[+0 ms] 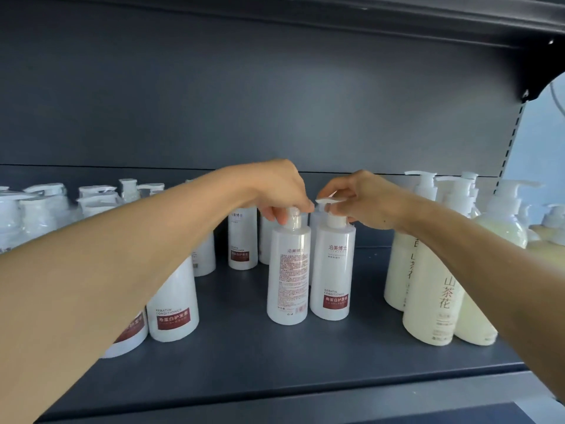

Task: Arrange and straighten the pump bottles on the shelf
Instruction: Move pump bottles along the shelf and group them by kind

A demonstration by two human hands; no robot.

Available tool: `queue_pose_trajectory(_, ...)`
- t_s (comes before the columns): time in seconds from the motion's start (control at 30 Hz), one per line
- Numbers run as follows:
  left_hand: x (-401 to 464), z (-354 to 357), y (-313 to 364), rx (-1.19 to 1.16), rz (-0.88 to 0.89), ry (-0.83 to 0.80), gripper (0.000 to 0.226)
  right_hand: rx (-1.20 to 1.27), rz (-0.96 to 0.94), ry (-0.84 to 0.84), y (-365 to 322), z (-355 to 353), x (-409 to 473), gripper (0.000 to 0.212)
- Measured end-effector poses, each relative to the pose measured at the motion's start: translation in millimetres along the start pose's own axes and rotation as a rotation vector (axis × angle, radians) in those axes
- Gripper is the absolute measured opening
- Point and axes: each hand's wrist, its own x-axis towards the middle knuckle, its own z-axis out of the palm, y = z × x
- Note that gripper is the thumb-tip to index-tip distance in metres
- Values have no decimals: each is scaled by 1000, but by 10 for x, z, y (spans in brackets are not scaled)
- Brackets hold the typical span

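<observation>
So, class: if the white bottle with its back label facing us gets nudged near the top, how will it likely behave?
The white bottle is tall with a narrow base, so it probably tips rather than slides. Its glossy wall looks rigid but likely slippery. It would likely knock the neighbouring conditioner bottle.

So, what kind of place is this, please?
Probably a shop or stockroom: a dark metal shelf with a slotted upright holds many identical white conditioner bottles and cream pump bottles, grouped by product.
</observation>
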Motion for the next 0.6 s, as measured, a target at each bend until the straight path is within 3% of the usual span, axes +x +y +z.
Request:
queue_pose_trajectory(0.1, -31, -16, -63, -45, -16, 12, 30, -101, -27, 68, 16, 14, 4, 24)
queue_pose_trajectory(0.23, -18, -33, -110, -14, 38, 103, 15, -137, -33, 148, 44, -12, 35, 24)
queue_pose_trajectory(0.43, -23, 26, -143, -60, 196, 80, 31, -142, -43, 153, 120, -56, 61, 22)
queue_pose_trajectory(0.53, -18, 12, -122, -37, 172, 43, 29, -139, -27, 145, 157, -48, 68, 22)
queue_pose_trajectory(0.6, -13, 28, -100, 73, 122, 127, 29, -141, -8, 141, 170, -32, 60, 22)
